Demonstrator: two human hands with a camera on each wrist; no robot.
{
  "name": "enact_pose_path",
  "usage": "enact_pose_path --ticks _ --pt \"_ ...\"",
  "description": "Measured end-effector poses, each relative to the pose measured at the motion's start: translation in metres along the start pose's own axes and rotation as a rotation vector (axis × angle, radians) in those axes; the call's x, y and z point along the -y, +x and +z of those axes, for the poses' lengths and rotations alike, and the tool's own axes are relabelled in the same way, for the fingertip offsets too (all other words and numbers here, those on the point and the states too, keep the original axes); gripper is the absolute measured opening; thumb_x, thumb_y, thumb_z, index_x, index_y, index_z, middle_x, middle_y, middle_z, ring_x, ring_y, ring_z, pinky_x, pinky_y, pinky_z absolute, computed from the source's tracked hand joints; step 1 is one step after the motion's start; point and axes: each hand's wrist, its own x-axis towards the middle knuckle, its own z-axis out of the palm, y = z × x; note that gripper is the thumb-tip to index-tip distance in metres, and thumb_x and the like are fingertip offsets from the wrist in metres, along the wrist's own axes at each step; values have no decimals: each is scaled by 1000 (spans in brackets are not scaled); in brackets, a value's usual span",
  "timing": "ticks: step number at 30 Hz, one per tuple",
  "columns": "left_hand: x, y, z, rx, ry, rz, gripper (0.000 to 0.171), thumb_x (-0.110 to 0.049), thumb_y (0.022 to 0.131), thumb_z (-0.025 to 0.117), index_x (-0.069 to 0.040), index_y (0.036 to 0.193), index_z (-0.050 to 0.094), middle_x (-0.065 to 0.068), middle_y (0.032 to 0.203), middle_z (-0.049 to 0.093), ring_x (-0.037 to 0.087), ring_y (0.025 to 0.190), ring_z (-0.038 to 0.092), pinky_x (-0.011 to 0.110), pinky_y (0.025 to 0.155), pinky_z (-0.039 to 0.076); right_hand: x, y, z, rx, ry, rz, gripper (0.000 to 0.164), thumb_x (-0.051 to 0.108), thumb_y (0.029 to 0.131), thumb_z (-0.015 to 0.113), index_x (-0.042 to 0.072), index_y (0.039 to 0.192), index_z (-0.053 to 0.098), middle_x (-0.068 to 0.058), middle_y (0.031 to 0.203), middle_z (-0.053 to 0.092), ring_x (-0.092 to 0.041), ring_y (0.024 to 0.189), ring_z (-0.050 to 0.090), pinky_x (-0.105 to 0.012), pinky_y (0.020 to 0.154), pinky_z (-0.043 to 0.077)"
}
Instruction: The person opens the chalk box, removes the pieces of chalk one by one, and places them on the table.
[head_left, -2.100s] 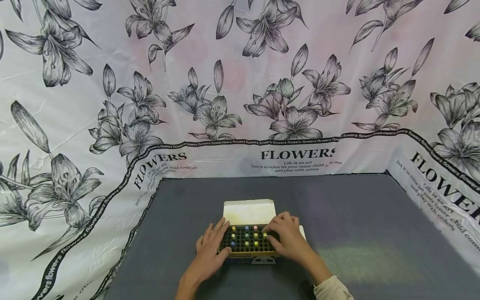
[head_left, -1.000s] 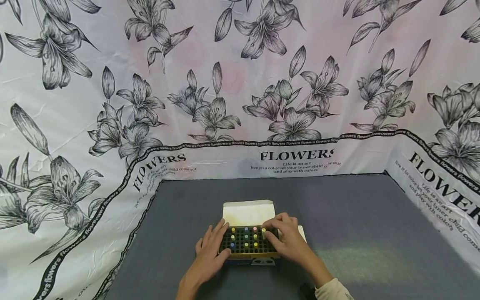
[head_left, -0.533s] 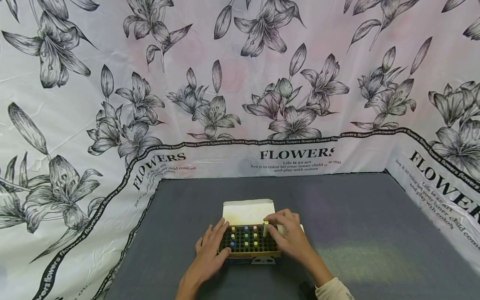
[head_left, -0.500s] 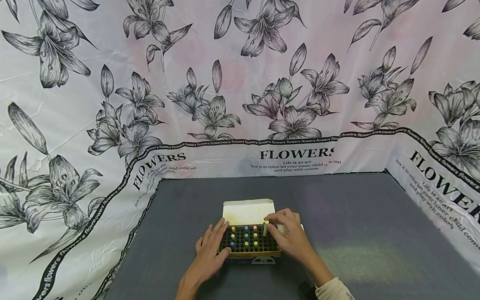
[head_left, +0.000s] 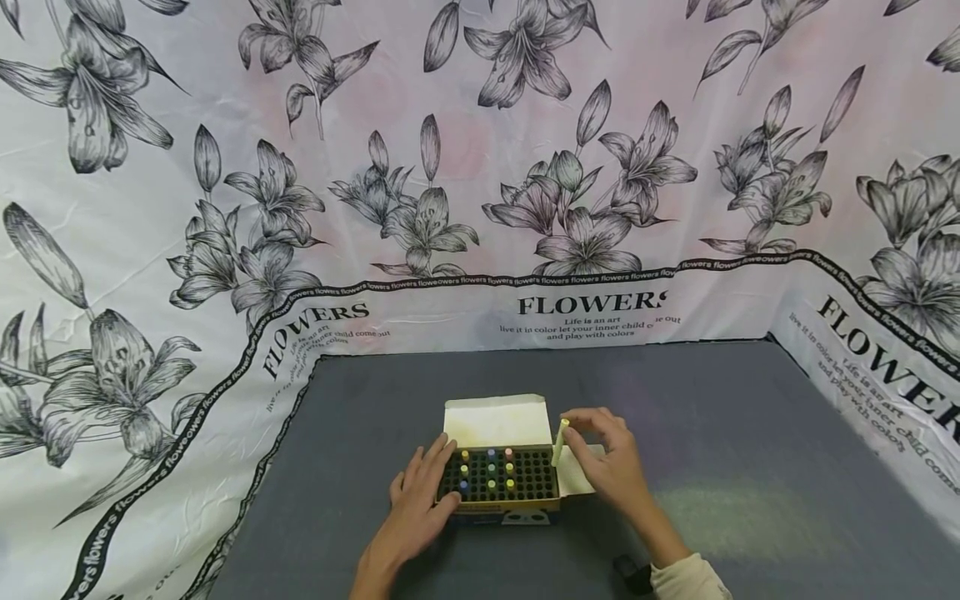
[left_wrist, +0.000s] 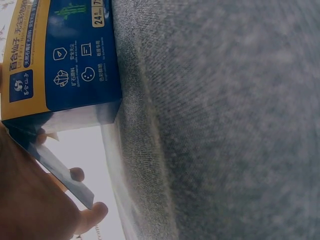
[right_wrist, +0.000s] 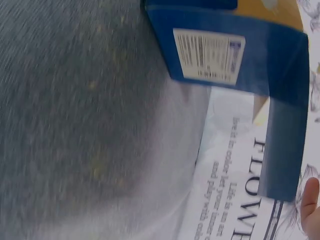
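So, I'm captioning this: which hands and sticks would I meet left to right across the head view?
Left hand, left stick column, middle stick column, right stick column, held yellow stick, right hand.

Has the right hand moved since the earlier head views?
Yes, rightward: the right hand, pinching a yellow stick, has gone from partly over the open box to just past its right edge.
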Motion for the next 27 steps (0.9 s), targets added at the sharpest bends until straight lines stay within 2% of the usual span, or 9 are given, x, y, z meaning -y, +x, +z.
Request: enact_pose_path --ticks 5,10,17,19,24,27 --pt "0 0 0 2 -9 2 69 -27 101 52 -29 164 24 -4 172 16 45 158 7 76 110 4 -8 -3 -19 -44 17 4 27 -9 87 70 7 109 73 -12 88 73 -2 83 67 -22 91 41" --pt "-1 0 -1 9 -6 1 69 -28 101 52 -31 164 23 -5 172 15 44 158 7 76 110 4 -15 -8 -41 -52 27 30 28 -13 87 67 1 111 72 -11 82 73 -3 79 69 -13 85 50" --pt "1 -1 -3 3 4 7 70 -28 101 52 -32 164 23 -6 172 16 44 158 7 75 111 4 -23 -19 -67 -48 -33 153 24 -7 93 64 3 114 72 -8 82 74 -3 78 69 -11 86 48" --pt "1 -1 -3 1 9 7 70 -28 101 53 -31 164 23 -6 172 16 44 158 7 75 111 4 -25 -24 -73 -46 -44 180 23 -6 94 64 4 114 72 -8 82 74 -1 78 69 -12 81 50" --pt "-1 -1 -2 -2 6 3 70 -28 100 54 -31 164 24 -6 172 16 44 158 8 75 111 5 -30 -34 -84 -37 -72 180 26 -7 92 66 5 113 72 -5 78 74 -1 79 68 -12 75 51" --pt "-1 -1 -1 0 4 2 70 -28 100 53 -31 164 24 -6 172 16 44 158 8 75 111 5 -31 -40 -88 -30 -93 186 28 -8 90 68 6 113 73 -3 75 74 -1 77 67 -9 81 48"
